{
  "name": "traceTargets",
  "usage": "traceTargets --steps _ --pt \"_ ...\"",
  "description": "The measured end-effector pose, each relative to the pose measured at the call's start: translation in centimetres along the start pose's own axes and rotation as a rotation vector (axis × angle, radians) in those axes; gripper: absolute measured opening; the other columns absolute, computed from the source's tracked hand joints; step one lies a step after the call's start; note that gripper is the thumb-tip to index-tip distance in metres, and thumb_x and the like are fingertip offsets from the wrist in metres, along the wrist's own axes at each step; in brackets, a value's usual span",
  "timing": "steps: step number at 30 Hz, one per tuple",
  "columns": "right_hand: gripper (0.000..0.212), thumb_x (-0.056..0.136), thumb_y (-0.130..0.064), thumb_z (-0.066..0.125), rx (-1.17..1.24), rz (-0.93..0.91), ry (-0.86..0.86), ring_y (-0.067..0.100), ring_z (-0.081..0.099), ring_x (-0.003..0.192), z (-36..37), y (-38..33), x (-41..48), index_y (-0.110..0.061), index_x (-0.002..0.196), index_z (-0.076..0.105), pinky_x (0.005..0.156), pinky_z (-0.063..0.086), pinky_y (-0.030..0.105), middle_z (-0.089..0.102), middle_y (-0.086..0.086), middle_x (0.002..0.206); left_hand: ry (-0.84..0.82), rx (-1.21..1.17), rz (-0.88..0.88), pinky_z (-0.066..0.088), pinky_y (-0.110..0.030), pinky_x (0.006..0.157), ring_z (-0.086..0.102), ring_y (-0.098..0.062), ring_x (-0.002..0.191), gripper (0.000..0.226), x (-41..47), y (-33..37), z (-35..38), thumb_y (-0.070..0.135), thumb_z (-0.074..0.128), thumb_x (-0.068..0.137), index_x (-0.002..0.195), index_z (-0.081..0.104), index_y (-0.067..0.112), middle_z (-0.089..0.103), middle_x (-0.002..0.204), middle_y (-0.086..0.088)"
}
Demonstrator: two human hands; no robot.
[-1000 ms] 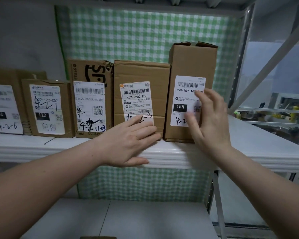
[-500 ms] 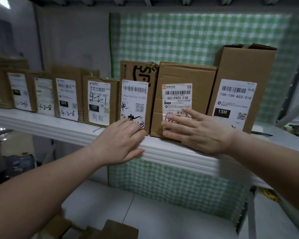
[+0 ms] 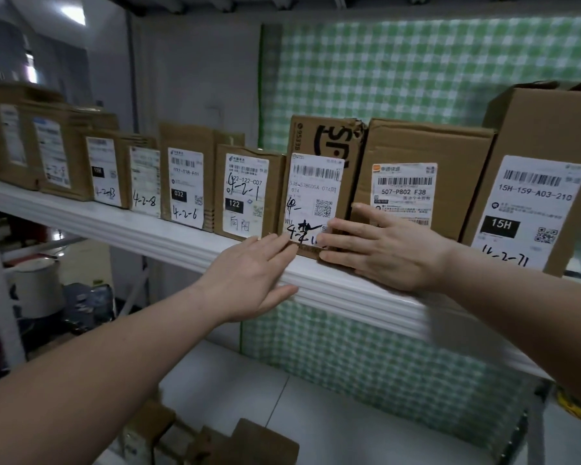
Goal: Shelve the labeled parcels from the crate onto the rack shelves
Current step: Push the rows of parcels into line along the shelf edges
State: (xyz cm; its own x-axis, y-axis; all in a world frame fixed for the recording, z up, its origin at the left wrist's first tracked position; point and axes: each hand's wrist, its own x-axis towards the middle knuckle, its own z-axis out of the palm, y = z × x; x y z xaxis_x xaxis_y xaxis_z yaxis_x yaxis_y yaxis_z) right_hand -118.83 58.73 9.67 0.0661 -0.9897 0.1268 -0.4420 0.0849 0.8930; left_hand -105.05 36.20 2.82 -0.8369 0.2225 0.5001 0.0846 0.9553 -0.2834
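Grey wall (image 3: pixel 188 78), green checked cloth (image 3: pixel 416 68), ceiling light (image 3: pixel 73 15)

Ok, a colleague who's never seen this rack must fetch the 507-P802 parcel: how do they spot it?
Find the white shelf before the green checked cloth. The parcel stands between the tall 15H box and the box printed with big black letters. Its label alone carries an orange logo.

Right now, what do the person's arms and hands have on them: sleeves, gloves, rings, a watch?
Nothing is worn. The left hand and the right hand are bare, with no gloves or rings. The left forearm and the right forearm are uncovered as far as the frame edge, with no sleeve, watch, bracelet or marking in view.
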Motion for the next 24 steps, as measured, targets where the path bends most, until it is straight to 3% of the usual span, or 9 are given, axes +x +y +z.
traceTargets --steps 3,9,12,15,21,24 --pt "0.054 0.095 -0.038 0.031 -0.004 -0.009 -0.017 0.024 0.033 0.140 0.4 0.0 1.0 -0.021 0.143 0.050 0.115 0.009 0.050 0.046 0.001 0.149 -0.011 -0.047 -0.026 0.021 -0.036 0.116 0.032 -0.023 0.141 0.083 -0.3 -0.7 0.4 0.064 0.010 0.086 0.149 0.031 0.013 0.029 0.156 -0.009" --pt "0.054 0.100 -0.039 0.026 -0.008 -0.008 -0.003 0.026 0.031 0.141 0.6 -0.2 2.3 -0.020 0.147 0.044 0.115 0.011 0.050 0.042 0.002 0.152 0.002 -0.122 0.060 0.016 -0.032 0.117 0.028 -0.020 0.143 0.083 -0.6 -2.7 0.9 0.064 0.010 0.086 0.149 0.030 0.014 0.029 0.156 -0.007" --pt "0.056 0.103 -0.038 0.014 0.025 -0.001 0.046 0.026 0.035 0.139 0.4 -0.8 4.8 -0.018 0.144 0.048 0.115 0.011 0.050 0.045 0.003 0.150 0.060 -0.114 0.064 0.031 -0.038 0.111 0.048 -0.023 0.131 0.079 -0.8 -4.2 1.2 0.063 0.012 0.094 0.140 0.047 0.010 0.050 0.142 -0.011" --pt "0.054 0.098 -0.036 0.026 0.026 -0.011 0.070 0.025 0.036 0.139 0.5 -1.4 8.4 -0.017 0.143 0.048 0.114 0.014 0.051 0.046 0.004 0.149 0.098 -0.115 0.016 0.045 -0.044 0.099 0.062 -0.026 0.114 0.075 -1.8 -6.5 1.8 0.056 0.012 0.097 0.128 0.059 0.007 0.063 0.126 -0.011" --pt "0.054 0.096 -0.036 0.029 0.003 -0.001 0.054 0.024 0.029 0.139 0.8 -1.9 14.2 -0.019 0.142 0.051 0.116 0.003 0.048 0.047 0.005 0.148 0.157 -0.094 -0.036 0.039 -0.034 0.095 0.064 -0.026 0.105 0.063 -4.7 -11.2 2.4 0.050 0.025 0.098 0.122 0.062 0.006 0.067 0.118 -0.010" --pt "0.053 0.099 -0.035 0.024 0.006 0.009 0.023 0.026 0.031 0.139 1.2 -1.8 14.7 -0.020 0.142 0.052 0.115 0.008 0.049 0.048 0.005 0.147 0.163 -0.098 -0.054 0.048 -0.035 0.093 0.064 -0.026 0.106 0.054 -5.8 -13.1 2.6 0.045 0.037 0.094 0.121 0.063 0.007 0.066 0.120 -0.009"
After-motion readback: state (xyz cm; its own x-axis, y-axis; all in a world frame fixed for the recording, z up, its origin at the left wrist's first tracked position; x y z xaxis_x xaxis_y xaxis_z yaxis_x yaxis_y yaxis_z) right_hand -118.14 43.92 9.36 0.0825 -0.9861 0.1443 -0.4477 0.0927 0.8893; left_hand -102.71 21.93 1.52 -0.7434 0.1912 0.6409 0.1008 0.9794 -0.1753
